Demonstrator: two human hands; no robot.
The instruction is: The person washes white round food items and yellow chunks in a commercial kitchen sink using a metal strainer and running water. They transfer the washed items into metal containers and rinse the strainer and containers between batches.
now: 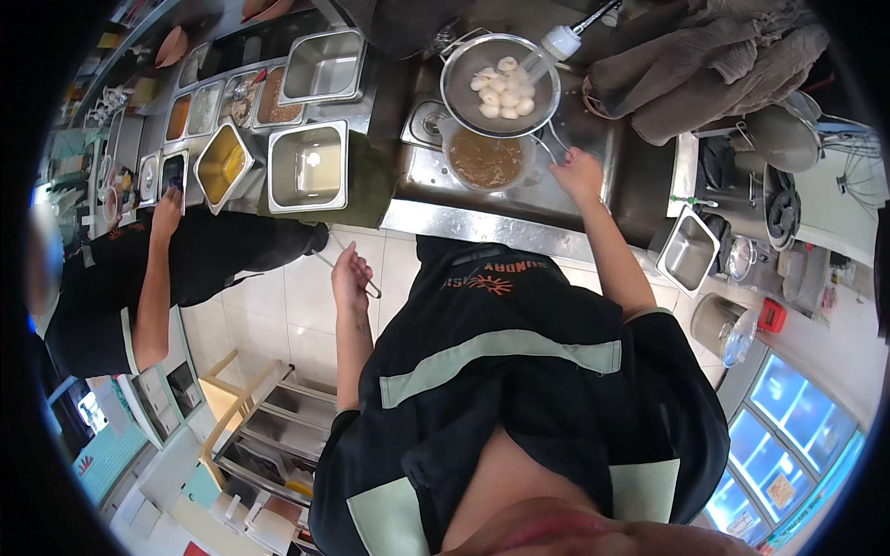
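My right hand grips the wire handle of a round metal strainer. Pale round balls lie in the strainer, and water runs onto them from a white-headed spray faucet. Partly beneath the strainer stands a translucent tub of cloudy brown liquid. Held out over the floor, my left hand is closed around a thin metal utensil handle; its far end is unclear.
Left of the sink, a steel pan of clear liquid sits on a green cloth. Beside it stand a tilted yellow-liquid pan and a steel pan. A co-worker reaches in at left. Grey cloths hang right.
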